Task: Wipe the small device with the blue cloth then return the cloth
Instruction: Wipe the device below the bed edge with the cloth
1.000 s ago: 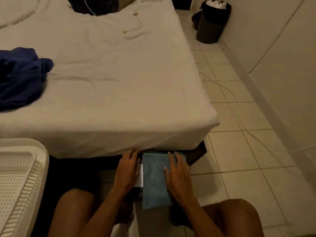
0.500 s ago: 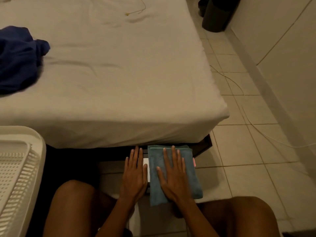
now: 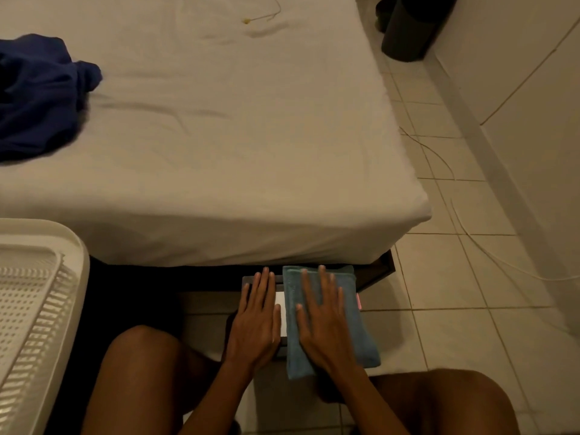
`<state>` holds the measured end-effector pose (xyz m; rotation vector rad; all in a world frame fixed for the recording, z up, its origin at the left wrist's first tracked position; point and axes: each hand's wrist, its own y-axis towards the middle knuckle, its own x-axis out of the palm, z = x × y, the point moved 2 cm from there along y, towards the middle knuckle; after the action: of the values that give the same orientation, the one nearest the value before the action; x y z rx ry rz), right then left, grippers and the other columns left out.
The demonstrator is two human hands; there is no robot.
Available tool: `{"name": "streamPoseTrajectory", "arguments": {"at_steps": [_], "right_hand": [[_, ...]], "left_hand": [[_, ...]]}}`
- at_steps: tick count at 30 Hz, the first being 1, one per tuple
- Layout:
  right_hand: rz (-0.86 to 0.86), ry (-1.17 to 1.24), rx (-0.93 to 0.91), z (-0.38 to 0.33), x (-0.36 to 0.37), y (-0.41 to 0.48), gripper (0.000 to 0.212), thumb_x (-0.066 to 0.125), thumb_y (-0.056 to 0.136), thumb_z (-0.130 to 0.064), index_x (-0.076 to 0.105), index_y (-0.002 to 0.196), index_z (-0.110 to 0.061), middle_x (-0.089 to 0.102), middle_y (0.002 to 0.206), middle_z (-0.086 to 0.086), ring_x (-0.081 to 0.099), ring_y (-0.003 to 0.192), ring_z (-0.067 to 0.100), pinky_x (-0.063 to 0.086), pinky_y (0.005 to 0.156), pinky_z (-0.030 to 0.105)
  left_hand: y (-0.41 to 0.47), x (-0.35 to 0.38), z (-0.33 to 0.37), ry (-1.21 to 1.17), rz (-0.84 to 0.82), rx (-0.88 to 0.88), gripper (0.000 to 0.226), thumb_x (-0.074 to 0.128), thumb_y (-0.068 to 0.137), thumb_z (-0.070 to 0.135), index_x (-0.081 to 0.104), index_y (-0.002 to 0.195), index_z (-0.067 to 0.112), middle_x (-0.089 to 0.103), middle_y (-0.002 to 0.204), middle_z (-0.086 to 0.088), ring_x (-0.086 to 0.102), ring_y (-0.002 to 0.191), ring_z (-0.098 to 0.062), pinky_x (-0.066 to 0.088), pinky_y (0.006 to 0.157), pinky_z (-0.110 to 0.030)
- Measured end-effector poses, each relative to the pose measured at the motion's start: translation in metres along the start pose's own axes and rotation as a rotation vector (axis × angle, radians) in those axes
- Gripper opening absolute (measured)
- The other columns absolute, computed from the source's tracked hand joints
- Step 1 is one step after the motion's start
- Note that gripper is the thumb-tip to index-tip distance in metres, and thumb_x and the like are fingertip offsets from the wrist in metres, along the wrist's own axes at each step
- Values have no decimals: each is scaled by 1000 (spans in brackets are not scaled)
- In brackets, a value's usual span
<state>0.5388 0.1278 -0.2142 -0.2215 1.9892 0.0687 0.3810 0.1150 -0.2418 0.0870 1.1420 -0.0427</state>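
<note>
A small flat device [image 3: 280, 312] with a dark frame and pale face lies on the floor in front of the bed, mostly covered. The folded blue cloth [image 3: 361, 337] lies over its right part, hanging past its near and right edges. My right hand [image 3: 323, 321] presses flat on the cloth, fingers spread and pointing toward the bed. My left hand [image 3: 255, 321] lies flat on the device's left part, beside the cloth, holding it down. A thin pink strip [image 3: 358, 301] shows at the device's right edge.
The bed [image 3: 219, 152] with a white sheet fills the view ahead, a dark blue garment [image 3: 37, 95] on its left. A white perforated plastic basket [image 3: 34, 309] stands at my left. A dark bin [image 3: 408, 29] and thin cables [image 3: 470, 233] are on the tiled floor right. My knees frame the device.
My right hand has slid the cloth rightward and toward the bed across the device. My left hand has flattened on the device. The view has tilted down.
</note>
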Motion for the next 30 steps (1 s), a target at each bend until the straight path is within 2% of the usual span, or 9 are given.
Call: {"name": "streamPoseTrajectory", "arguments": {"at_steps": [2, 5, 7, 10, 20, 25, 30], "right_hand": [[-33, -18, -49, -7, 5, 8, 61, 24, 103, -48, 3, 159, -34, -11, 168, 0, -16, 153, 23, -4, 125, 48], [-32, -23, -16, -3, 6, 10, 62, 26, 104, -47, 2, 159, -35, -10, 168, -2, -17, 153, 22, -4, 124, 47], [-25, -17, 4, 0, 5, 5, 62, 25, 103, -47, 1, 159, -36, -11, 168, -3, -17, 153, 20, -3, 124, 46], [-32, -12, 1, -4, 5, 4, 60, 20, 103, -47, 0, 159, -36, -11, 168, -3, -18, 153, 21, -4, 124, 47], [-114, -105, -156, -26, 8, 28, 58, 25, 103, -42, 9, 159, -37, 4, 168, -1, -13, 154, 22, 0, 124, 48], [-91, -61, -100, -1, -1, 9, 59, 30, 105, -42, 4, 158, -40, -9, 168, -7, -15, 154, 17, -5, 125, 43], [-70, -33, 22, 10, 3, -11, 62, 23, 102, -48, 0, 159, -37, -13, 167, -6, -17, 153, 19, -7, 124, 45]], "left_hand": [[0, -2, 0, -10, 11, -7, 59, 24, 104, 30, 12, 157, 8, 7, 166, -6, 1, 155, -18, 5, 125, -35], [-1, -4, 1, -46, 31, -27, 58, 26, 103, 29, 16, 156, 7, 11, 166, -6, 4, 154, -18, 6, 125, -36], [-1, -4, -1, -96, 50, -104, 58, 23, 103, 30, 16, 157, 8, 10, 166, -6, 4, 154, -19, 5, 125, -36], [-2, -2, -7, -183, 68, -203, 59, 20, 104, 33, 10, 157, 12, 4, 167, -2, -2, 154, -16, -2, 125, -29], [-4, -2, -13, -277, 74, -169, 58, 20, 105, 32, 5, 157, 14, -1, 167, 0, -8, 154, -14, -6, 124, -25], [-3, -4, -9, -249, 78, -159, 58, 21, 105, 33, 10, 158, 13, 6, 167, -1, -4, 154, -14, 1, 125, -31], [-4, -3, -9, -227, 70, -158, 59, 18, 105, 35, 6, 158, 13, 1, 167, -1, -7, 154, -17, -3, 125, -29]]}}
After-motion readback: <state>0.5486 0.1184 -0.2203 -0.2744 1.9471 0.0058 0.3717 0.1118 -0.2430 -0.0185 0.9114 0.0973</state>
